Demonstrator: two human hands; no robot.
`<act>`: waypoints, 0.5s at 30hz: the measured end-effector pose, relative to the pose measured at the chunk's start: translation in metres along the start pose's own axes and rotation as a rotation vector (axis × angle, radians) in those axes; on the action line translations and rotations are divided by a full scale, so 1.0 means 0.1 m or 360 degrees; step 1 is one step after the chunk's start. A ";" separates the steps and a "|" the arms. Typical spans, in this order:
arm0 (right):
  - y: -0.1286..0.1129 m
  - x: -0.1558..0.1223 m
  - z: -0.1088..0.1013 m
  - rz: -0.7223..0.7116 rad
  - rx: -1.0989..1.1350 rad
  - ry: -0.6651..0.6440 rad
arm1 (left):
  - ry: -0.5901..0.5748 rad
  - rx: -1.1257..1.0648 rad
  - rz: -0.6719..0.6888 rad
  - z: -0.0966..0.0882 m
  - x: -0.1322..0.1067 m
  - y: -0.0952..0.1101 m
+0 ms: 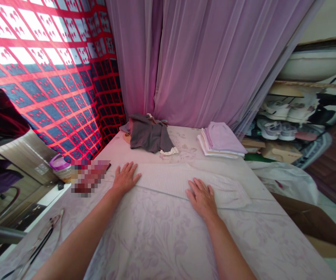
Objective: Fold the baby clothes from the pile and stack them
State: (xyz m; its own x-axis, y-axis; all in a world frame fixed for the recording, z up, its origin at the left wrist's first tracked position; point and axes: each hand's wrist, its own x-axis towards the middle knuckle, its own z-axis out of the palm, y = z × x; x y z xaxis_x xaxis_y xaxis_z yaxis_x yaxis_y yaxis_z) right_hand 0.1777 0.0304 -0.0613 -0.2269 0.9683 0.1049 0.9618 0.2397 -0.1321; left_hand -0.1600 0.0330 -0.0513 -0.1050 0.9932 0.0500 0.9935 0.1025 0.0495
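Observation:
A white ribbed garment point(164, 177) lies flat in a long narrow shape across the bed. It looks folded lengthwise, with its gathered end to the right. My left hand point(125, 178) rests palm down at the garment's left end, fingers spread. Over its right half lies my right hand point(202, 195), palm down with the fingers apart. Neither hand grips anything. Beyond the garment, a dark grey piece of clothing point(148, 134) with cream ruffled trim sits in a loose heap. To its right is a stack of folded clothes point(222, 140), lilac on top and white below.
Under everything is a bed with a pale floral sheet point(162, 237). Cables point(43, 243) lie at the left edge, near a blurred-out reddish item point(90, 177). Purple curtains point(191, 62) hang behind. At right stand a shoe rack point(284, 112) and an open cardboard box point(310, 221).

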 end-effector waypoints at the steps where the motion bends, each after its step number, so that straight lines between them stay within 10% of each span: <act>1: 0.00 0.00 0.00 0.0001 -0.0002 -0.0003 | -0.0020 -0.0001 -0.0005 -0.01 0.00 0.00; 15: 0.02 -0.01 0.04 -0.0029 0.0029 0.0083 | -0.0143 -0.0079 0.0107 -0.08 0.12 0.46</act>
State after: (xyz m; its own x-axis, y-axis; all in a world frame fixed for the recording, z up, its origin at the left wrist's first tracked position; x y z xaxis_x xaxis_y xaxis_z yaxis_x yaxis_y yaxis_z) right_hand 0.1788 0.0298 -0.0652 -0.2353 0.9589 0.1588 0.9546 0.2587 -0.1478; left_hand -0.1156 0.0490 -0.0402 -0.0317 0.9989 -0.0346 0.9945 0.0350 0.0987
